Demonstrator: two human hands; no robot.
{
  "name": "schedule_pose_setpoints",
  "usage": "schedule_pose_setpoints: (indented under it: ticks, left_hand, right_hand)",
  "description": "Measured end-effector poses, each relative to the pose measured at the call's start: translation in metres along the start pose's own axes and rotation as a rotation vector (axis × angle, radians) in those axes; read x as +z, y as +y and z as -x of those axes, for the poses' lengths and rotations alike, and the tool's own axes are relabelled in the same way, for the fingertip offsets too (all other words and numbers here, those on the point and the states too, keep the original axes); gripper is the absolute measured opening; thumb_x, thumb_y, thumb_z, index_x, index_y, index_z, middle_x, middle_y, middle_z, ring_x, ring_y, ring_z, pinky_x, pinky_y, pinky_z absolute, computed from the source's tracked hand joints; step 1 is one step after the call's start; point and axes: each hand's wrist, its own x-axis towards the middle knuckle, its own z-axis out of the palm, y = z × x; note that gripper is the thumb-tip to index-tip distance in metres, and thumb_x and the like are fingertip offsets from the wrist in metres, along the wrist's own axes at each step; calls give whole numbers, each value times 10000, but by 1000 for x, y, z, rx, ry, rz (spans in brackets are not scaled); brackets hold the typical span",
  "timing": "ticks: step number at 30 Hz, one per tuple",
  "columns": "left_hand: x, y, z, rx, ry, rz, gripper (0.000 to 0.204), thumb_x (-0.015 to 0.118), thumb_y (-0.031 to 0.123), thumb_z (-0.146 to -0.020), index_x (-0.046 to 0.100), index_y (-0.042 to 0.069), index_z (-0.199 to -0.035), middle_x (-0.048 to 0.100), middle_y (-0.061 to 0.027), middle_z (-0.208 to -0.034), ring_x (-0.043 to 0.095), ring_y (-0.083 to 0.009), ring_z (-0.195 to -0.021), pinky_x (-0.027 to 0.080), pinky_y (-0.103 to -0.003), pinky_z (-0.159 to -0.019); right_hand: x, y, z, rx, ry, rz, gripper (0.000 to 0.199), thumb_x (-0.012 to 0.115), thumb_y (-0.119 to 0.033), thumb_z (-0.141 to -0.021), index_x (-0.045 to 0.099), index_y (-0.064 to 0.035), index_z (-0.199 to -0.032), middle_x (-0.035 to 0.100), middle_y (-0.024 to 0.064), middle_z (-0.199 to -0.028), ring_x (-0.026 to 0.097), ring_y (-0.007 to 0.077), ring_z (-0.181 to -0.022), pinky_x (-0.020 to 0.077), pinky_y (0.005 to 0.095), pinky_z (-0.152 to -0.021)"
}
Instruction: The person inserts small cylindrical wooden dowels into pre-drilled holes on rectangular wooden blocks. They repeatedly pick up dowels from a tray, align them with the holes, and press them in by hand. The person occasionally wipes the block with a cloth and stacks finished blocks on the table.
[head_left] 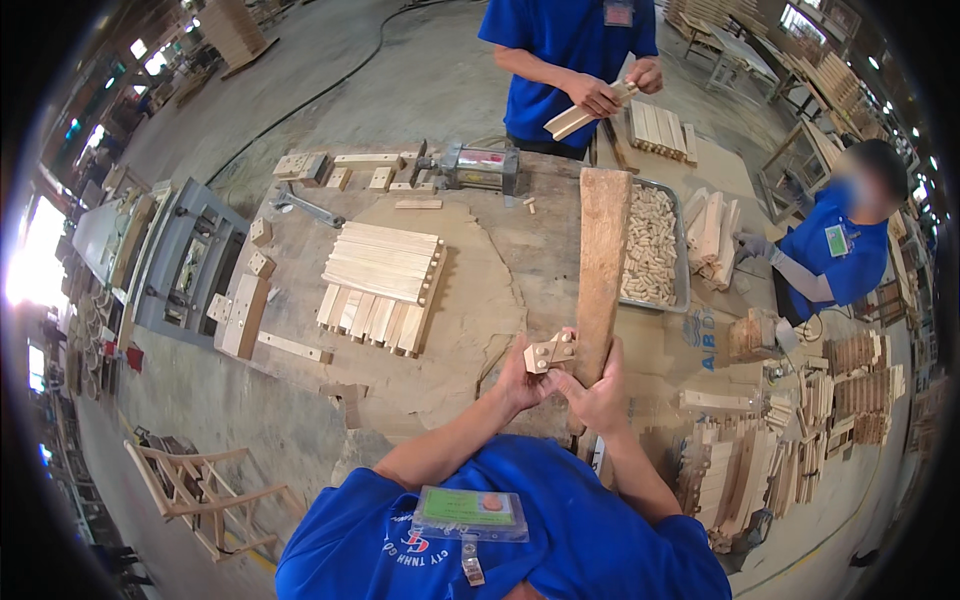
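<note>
Two hands meet over the worn wooden surface (480,290). Left hand (520,380) is closed around a small pale wooden block with dowel holes (548,352); right hand (598,395) pinches its other end, beside a long rough plank (602,270). Risk: thin fingertip grip, block could twist out; plank could tip off the edge.

Wearer's clothing, seen from above.
Blue short-sleeved shirt (560,540) with a small red-and-white chest emblem and white lettering; a clear badge holder (470,513) with a green card hangs at the chest; forearms bare.
</note>
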Motion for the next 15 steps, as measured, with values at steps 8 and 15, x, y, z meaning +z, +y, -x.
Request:
schedule_pose_setpoints:
  ticks: [8,15]
  left_hand:
    - [-32,-4,44,706,469,-1208,640,521,408,-1086,388,106,-1634,530,-200,-1496,579,-341,-1295,476,-431,-1130]
    - [46,21,111,841,-72,-1723,834,787,117,-868,401,67,-1606,524,-245,-1531,505,-409,-1440,435,-473,-1184]
  right_hand:
    - [5,-1,-7,46,12,-61,591,877,-86,-890,510,8,-1344,695,122,-1269,704,173,-1107,582,338,-960]
    - [5,3,-7,45,22,-68,586,876,-98,-896,518,5,-1349,700,112,-1260,698,167,-1110,573,336,-965]
